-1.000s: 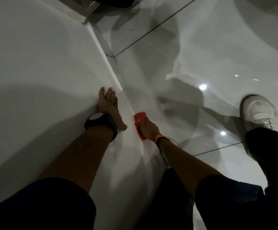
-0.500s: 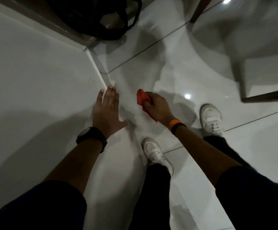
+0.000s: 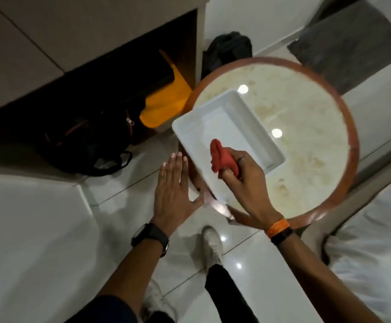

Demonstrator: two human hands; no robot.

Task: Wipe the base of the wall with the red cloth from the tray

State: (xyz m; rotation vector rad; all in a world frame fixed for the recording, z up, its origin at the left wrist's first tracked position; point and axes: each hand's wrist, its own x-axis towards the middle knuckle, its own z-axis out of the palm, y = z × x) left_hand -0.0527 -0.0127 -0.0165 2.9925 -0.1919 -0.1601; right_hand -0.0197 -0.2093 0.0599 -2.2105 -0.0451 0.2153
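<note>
My right hand [image 3: 243,180] grips the bunched red cloth [image 3: 222,158] and holds it just above the white rectangular tray [image 3: 248,120]. The tray lies on a round table [image 3: 311,127] with a pale top and a brown rim. Nothing else shows inside the tray. My left hand [image 3: 173,190] hovers flat with its fingers spread, holding nothing, to the left of the tray and over the tiled floor. The white wall [image 3: 26,229] fills the lower left, and its base [image 3: 87,203] runs along the floor beside my left hand.
A black bag [image 3: 89,145] and a yellow object [image 3: 166,101] sit in a dark recess at the upper left. Another dark bag [image 3: 229,50] stands behind the table. My white shoes [image 3: 210,245] are on the glossy floor tiles. White bedding [image 3: 371,252] lies at the right.
My right hand has lifted the red cloth from the base of the wall up over the tray. My left hand came off the wall. The view has swung up to the table.
</note>
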